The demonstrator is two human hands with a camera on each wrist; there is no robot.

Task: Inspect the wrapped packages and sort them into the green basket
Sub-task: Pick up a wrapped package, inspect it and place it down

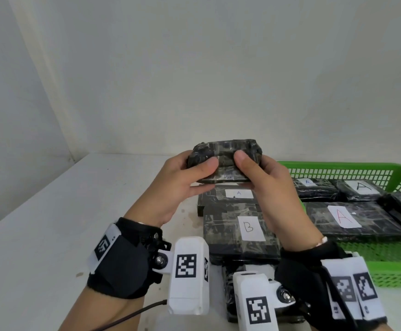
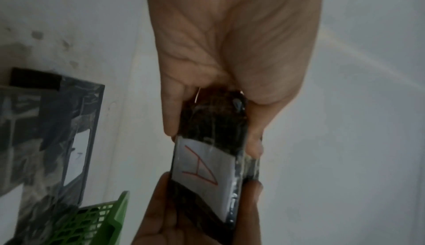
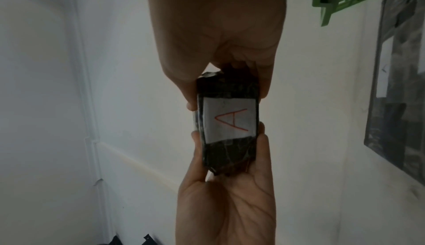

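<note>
Both hands clamped one small black wrapped package (image 1: 223, 161) in the air above the middle of the white table (image 1: 51, 211): the left hand (image 1: 182, 185) gripped its left end, the right hand (image 1: 266, 182) its right end, thumbs on the near face and fingers behind. Below it, a package marked B (image 1: 242, 232) lay on the table over one marked A (image 1: 228, 194). The green basket (image 1: 338, 170) stood at the table's right edge and held several black packages labelled A (image 1: 352, 217). Only the wrist views showed the held package's far side, a white label (image 3: 230, 120) bearing a red A.
</note>
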